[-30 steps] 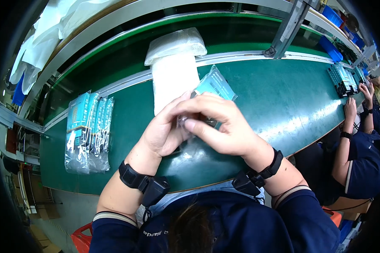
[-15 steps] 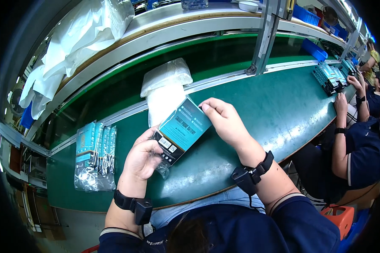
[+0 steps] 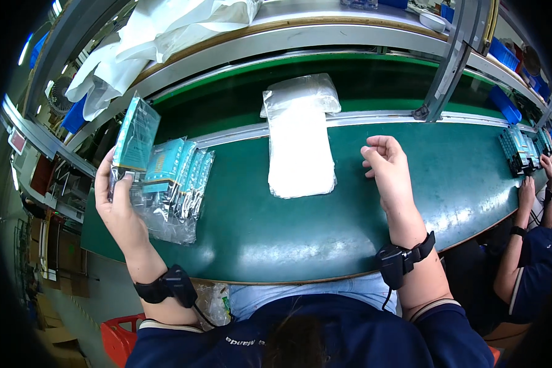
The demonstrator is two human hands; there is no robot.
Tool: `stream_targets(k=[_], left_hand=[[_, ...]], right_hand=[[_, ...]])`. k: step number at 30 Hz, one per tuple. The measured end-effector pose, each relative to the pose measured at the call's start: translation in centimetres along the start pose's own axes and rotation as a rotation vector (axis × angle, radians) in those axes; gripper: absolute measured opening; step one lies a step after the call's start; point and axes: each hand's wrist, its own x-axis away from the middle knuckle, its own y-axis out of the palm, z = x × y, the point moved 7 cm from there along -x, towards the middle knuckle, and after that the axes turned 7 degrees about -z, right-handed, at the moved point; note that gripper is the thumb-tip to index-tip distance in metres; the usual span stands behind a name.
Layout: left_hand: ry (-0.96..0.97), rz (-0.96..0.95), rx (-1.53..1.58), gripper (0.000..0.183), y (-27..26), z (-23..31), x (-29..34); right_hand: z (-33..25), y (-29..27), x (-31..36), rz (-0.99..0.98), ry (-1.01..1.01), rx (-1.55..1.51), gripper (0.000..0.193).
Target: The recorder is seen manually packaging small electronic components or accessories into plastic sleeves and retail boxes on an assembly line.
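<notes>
My left hand (image 3: 121, 205) grips a flat teal-and-black package (image 3: 137, 138) in a clear plastic bag, thumb on its lower part. It is held raised and tilted at the left end of the row of similar bagged packages (image 3: 181, 168), which lean against one another on the table. Whether the held one touches the row I cannot tell. Above the middle right of the table, my right hand (image 3: 389, 168) is empty, its fingers loosely curled and a little apart. Between my hands lies a stack of clear and white plastic bags (image 3: 300, 153).
The green table (image 3: 276, 239) has a metal rail along its back, and a metal post (image 3: 451, 80) rises at the right. White sheeting (image 3: 172, 30) drapes from the shelf above. A co-worker (image 3: 533, 245) handles teal-and-black packages (image 3: 518, 150) at the far right, near a blue bin (image 3: 505, 104).
My left hand has carried the bagged package left, from over the middle to the row. My right hand has let go of it and sits farther right. The view has shifted left.
</notes>
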Motion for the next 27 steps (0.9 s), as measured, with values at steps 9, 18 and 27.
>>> stream_targets(k=[9, 18, 27], left_hand=[[0.107, -0.348, -0.966, 0.039, 0.4, -5.5, 0.2], [0.153, -0.331, -0.562, 0.027, 5.8, 2.0, 4.0], [-0.609, -1.262, 0.186, 0.016, 19.6, -1.2, 13.0]], right_hand=[[3.8, -0.5, -2.4, 0.028, 0.193, -0.46, 0.017], [2.9, -1.5, -3.9, 0.193, 0.031, -0.125, 0.009], [1.4, -0.5, -6.1, 0.244, -0.053, 0.87, 0.02]])
